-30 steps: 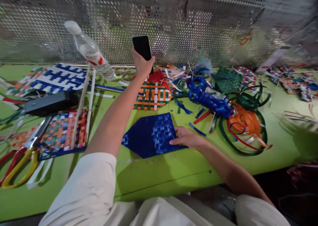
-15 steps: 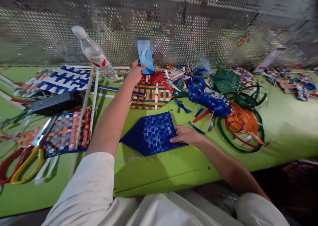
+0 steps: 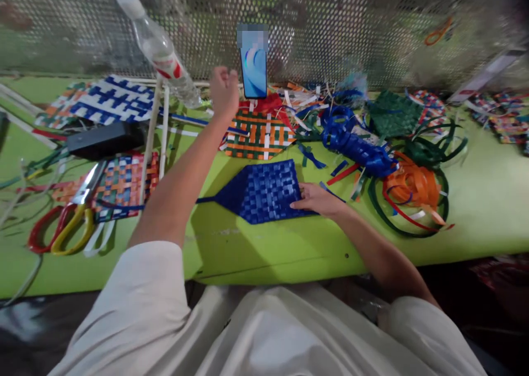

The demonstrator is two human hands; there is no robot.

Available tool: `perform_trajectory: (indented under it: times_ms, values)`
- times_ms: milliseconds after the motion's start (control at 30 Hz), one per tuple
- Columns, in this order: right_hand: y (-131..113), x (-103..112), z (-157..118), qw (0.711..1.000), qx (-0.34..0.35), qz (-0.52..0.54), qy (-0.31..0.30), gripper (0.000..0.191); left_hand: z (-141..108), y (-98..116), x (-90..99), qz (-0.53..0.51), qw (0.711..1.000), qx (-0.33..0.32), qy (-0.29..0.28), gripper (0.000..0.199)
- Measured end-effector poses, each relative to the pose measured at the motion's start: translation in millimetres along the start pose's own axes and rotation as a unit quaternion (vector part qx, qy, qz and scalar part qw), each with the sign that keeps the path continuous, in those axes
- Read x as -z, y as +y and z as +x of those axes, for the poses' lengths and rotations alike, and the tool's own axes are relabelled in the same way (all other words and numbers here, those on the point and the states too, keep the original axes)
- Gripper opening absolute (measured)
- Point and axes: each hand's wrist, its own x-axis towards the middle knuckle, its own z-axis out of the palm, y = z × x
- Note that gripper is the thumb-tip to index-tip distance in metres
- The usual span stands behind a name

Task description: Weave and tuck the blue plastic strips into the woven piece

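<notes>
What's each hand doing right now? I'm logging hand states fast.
Left hand: loosely curled, holding nothing, just left of the upright phone.
Right hand: open, resting flat on the blue woven mat.

Our left hand (image 3: 223, 92) has let go of phone (image 3: 253, 64), now curled just left of it. Phone stands upright against mesh panel (image 3: 330, 28), screen lit, dark a second ago. Hand seems clear of phone, view blurred.

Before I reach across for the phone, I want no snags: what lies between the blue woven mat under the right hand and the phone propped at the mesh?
In the head view, an orange, green and white woven piece lies between the blue woven mat and the phone.
</notes>
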Motion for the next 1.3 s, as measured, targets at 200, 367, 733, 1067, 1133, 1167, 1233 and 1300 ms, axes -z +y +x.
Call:
perform_trajectory:
  times_ms: [200, 367, 733, 1067, 1133, 1167, 1233, 1300]
  values:
    - [-3, 10, 0, 0.992, 0.074, -0.078, 0.071, 0.048, -171, 65, -10.5, 0.038, 0.991, -0.117, -0.059, 0.036]
    - [-4, 14, -1, 0.954, 0.116, -0.241, 0.133, 0.046, -256, 85, -28.0, 0.061, 0.968, -0.164, -0.179, 0.031]
    - [1, 11, -12, 0.797, 0.368, -0.466, 0.115, 0.015, -256, 86, -34.3, 0.065, 0.975, -0.139, -0.162, 0.021]
    - [7, 5, 0, 0.804, 0.367, -0.458, 0.092, 0.016, -245, 92, -37.5, 0.061, 0.976, -0.100, -0.182, 0.017]
    - [8, 3, 1, 0.809, 0.360, -0.454, 0.102, 0.014, -245, 92, -37.3, 0.060, 0.976, -0.100, -0.184, 0.017]
    - [8, 2, 1, 0.811, 0.358, -0.451, 0.105, 0.012, -245, 92, -36.9, 0.058, 0.976, -0.099, -0.186, 0.017]
    - [8, 2, 2, 0.810, 0.362, -0.450, 0.105, 0.012, -244, 92, -35.8, 0.055, 0.975, -0.092, -0.193, 0.018]
    - [8, 2, 2, 0.806, 0.371, -0.451, 0.102, 0.013, -243, 93, -34.7, 0.053, 0.975, -0.085, -0.200, 0.018]
